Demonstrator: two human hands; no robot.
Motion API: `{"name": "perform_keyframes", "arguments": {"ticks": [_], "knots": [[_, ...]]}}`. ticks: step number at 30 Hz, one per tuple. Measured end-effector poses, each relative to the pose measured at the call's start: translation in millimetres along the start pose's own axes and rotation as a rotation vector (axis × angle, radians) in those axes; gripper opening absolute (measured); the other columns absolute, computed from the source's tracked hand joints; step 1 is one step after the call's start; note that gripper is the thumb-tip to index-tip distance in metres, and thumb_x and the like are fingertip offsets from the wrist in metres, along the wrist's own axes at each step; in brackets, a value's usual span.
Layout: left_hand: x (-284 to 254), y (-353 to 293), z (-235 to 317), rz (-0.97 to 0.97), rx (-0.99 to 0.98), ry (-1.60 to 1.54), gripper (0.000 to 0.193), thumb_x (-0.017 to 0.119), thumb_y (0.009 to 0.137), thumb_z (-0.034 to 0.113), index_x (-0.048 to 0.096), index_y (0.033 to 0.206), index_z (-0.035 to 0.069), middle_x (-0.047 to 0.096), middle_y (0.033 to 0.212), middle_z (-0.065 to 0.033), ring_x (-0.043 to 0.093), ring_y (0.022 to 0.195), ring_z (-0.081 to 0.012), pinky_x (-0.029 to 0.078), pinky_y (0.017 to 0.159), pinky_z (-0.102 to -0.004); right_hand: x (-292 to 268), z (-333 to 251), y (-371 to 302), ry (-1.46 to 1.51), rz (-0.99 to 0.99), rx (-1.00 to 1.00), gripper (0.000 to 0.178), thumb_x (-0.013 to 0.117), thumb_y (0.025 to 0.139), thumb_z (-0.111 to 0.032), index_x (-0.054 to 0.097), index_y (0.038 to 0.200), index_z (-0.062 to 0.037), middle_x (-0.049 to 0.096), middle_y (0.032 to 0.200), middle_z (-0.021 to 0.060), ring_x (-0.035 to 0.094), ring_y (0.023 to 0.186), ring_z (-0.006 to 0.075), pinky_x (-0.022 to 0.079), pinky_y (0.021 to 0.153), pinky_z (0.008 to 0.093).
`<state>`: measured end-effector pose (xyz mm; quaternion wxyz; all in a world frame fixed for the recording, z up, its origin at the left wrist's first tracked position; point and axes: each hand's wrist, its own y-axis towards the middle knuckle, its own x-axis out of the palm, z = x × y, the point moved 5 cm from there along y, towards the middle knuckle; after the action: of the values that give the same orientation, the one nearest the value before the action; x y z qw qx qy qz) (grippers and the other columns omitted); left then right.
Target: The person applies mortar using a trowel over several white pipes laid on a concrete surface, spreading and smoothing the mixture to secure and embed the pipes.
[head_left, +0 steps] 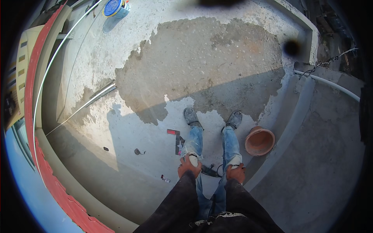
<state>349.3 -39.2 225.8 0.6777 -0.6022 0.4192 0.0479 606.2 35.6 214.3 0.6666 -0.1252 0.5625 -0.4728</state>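
Observation:
My left hand (189,167) rests at my left knee, its fingers curled round the blue jeans (193,142) beside a whitish patch (193,159). On the other knee, my right hand (236,173) has its fingers bent over the cloth by a similar pale patch (235,160). Whether these patches are padding or something held, I cannot tell. Between my legs lies a dark, long tool (210,171) with a black cord, partly hidden. Left of my left shin is a flat dark piece (177,145) with a red block (173,132) at its upper end.
A terracotta pot (260,141) stands right of my right foot, near a low ledge. Dark wet patches cover the pale floor ahead. Long thin strips (101,93) lie at left. A blue-lidded bucket (113,7) is far left; a small packet (165,179) lies nearer.

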Motion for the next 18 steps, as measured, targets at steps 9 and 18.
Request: {"name": "perform_keyframes", "arguments": {"ticks": [9, 18], "knots": [[-0.3, 0.4, 0.1, -0.022, -0.010, 0.001, 0.078, 0.070, 0.080, 0.051, 0.045, 0.143, 0.013, 0.053, 0.132, -0.0221, 0.068, 0.099, -0.0444, 0.055, 0.087, -0.0509, 2.1, 1.0, -0.1, 0.009, 0.019, -0.010, 0.062, 0.071, 0.081, -0.043, 0.052, 0.126, -0.0039, 0.060, 0.117, 0.0211, 0.069, 0.099, 0.0418, 0.055, 0.087, 0.0516], [0.2, 0.8, -1.8, -0.008, -0.011, 0.004, 0.080, 0.070, 0.079, 0.051, 0.044, 0.146, 0.016, 0.054, 0.131, -0.0218, 0.068, 0.098, -0.0433, 0.054, 0.087, -0.0506, 7.4, 2.7, 0.4, 0.023, 0.037, -0.031, 0.062, 0.069, 0.082, -0.044, 0.052, 0.127, -0.0042, 0.060, 0.117, 0.0210, 0.069, 0.100, 0.0412, 0.055, 0.086, 0.0510]]}}
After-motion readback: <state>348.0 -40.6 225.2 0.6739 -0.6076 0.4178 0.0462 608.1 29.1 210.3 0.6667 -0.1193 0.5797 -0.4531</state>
